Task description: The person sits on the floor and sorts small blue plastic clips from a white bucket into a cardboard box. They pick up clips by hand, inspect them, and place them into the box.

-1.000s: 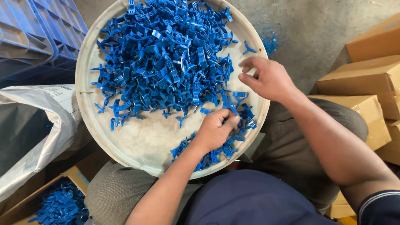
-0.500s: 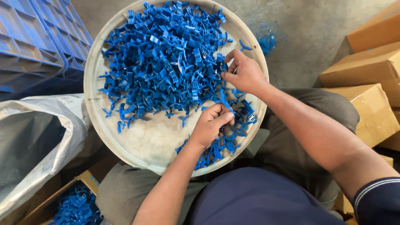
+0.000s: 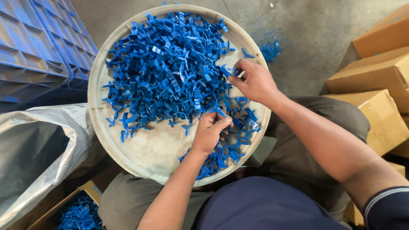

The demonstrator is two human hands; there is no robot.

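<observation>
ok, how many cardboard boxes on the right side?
4 at least: one at the top right corner, one below it, one mid-right, one low behind the right arm. More may be hidden.

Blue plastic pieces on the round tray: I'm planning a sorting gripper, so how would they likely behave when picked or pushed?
The blue plastic pieces look thin and pronged, so probably light and stiff. Heaped and interlocked, they would likely snag and lift in clumps. Being flat, they seem unlikely to roll across the tray.
</observation>
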